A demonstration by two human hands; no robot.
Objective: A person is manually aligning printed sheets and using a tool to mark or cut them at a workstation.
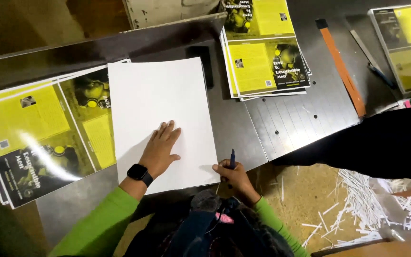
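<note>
A blank white sheet (160, 119) lies on the dark metal table (286, 123), held flat under the left hand (160, 151), fingers spread wide. At the sheet's near right corner the right hand (231, 177) pinches a blue pen (232, 159), seemingly poised to mark; a steady sheet matters next. Glossy yellow printed covers (39, 138) lie alongside to the left, another stack (265, 59) beyond. The pen tip is hidden. Paper trimmings (372, 200) litter the floor.
</note>
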